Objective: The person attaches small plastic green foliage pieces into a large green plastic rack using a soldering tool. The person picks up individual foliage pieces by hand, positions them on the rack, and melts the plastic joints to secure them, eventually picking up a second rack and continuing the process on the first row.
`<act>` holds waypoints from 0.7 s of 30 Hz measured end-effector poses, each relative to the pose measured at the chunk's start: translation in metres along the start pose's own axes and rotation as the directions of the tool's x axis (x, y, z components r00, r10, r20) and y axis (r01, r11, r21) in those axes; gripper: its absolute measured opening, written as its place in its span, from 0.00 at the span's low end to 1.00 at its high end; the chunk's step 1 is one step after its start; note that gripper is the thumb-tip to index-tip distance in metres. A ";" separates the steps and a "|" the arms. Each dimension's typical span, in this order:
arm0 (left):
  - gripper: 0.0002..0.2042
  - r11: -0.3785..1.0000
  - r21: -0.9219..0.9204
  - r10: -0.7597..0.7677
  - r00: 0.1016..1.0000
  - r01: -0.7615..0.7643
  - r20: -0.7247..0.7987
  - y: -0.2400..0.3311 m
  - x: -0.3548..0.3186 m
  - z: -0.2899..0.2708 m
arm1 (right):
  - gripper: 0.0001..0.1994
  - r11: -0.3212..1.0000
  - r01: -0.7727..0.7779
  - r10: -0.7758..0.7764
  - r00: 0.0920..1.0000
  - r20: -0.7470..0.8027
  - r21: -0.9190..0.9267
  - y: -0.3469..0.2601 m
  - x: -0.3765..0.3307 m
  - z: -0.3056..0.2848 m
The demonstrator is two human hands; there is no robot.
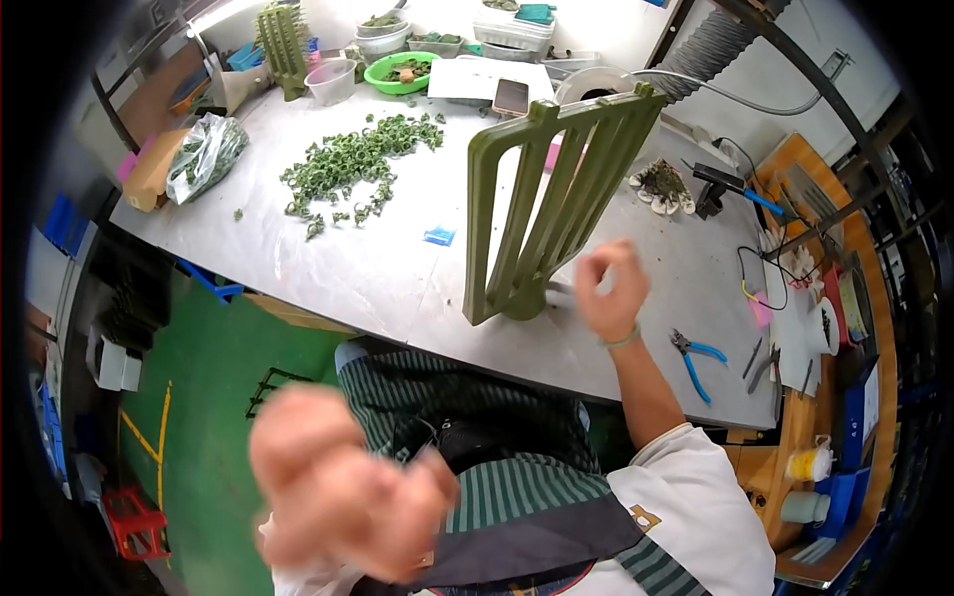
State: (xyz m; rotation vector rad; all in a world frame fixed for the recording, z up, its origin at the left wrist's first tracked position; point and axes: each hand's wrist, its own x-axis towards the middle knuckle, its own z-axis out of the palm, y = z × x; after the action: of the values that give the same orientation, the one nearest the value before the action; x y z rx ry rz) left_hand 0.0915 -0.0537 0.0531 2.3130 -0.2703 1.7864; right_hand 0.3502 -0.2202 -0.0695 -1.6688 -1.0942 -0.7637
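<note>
My left hand (343,487) is raised close in front of me, over my lap. Motion blurs its fingers, and anything in them is lost in the smear. Past the table's front edge, my right hand (611,290) has its fingers curled in toward the thumb. Whether something small is pinched there I cannot make out. Just left of it, a tall olive-green slatted frame (482,209) stands upright on the table, leaning slightly. No contact between this hand and the frame shows. Many small curled green pieces (353,164) lie spread on the grey table (348,278) farther left.
Blue-handled pliers (704,370) lie at the right, near slim tools (763,370). A small blue packet (438,236) sits mid-table. Behind stand a green basin (383,83), a clear tub (331,84) and a phone (511,97). A plastic bag (209,159) leans at the left.
</note>
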 end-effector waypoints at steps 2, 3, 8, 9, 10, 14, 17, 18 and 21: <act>0.05 0.968 0.063 0.219 0.942 -0.242 0.255 0.029 0.021 -0.027 | 0.09 0.969 0.229 -0.198 0.942 0.272 -0.089 -0.021 0.011 0.004; 0.07 0.932 0.064 0.309 0.872 -0.358 0.380 0.037 0.029 -0.035 | 0.09 0.968 0.232 -0.199 0.941 0.272 -0.096 -0.024 0.012 0.008; 0.14 0.881 -0.100 0.468 0.824 -0.462 0.318 0.035 0.045 -0.037 | 0.08 0.971 0.171 -0.063 0.860 0.507 -0.168 -0.024 -0.008 0.004; 0.14 0.847 -0.096 0.529 0.813 -0.523 0.244 0.032 0.045 -0.031 | 0.08 0.976 0.116 0.012 0.818 0.575 -0.186 -0.026 -0.011 0.004; 0.15 0.880 -0.109 0.475 0.859 -0.462 0.192 0.034 0.044 -0.023 | 0.07 0.985 0.092 0.015 0.795 0.607 -0.144 -0.023 -0.017 0.000; 0.14 0.903 -0.132 0.429 0.867 -0.408 0.254 0.037 0.043 -0.023 | 0.09 0.937 -0.336 0.276 0.875 0.397 0.090 -0.010 -0.036 -0.006; 0.13 0.891 -0.096 0.452 0.843 -0.445 0.293 0.042 0.039 -0.027 | 0.13 0.915 -0.397 0.399 0.916 -0.023 0.070 0.003 -0.010 0.003; 0.13 0.881 -0.082 0.466 0.826 -0.466 0.315 0.042 0.036 -0.029 | 0.13 0.916 -0.395 0.397 0.917 -0.033 0.070 0.010 -0.002 0.004; 0.14 0.836 -0.164 0.548 0.777 -0.525 0.308 0.041 0.017 -0.012 | 0.23 0.951 -0.306 0.309 0.946 0.097 -0.037 0.038 0.014 0.002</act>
State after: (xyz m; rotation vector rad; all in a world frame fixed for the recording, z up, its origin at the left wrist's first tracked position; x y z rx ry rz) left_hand 0.0735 -0.0904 0.0746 2.6677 -1.1410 1.5084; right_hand 0.3907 -0.2187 -0.0728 -1.8582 -0.8663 -0.4944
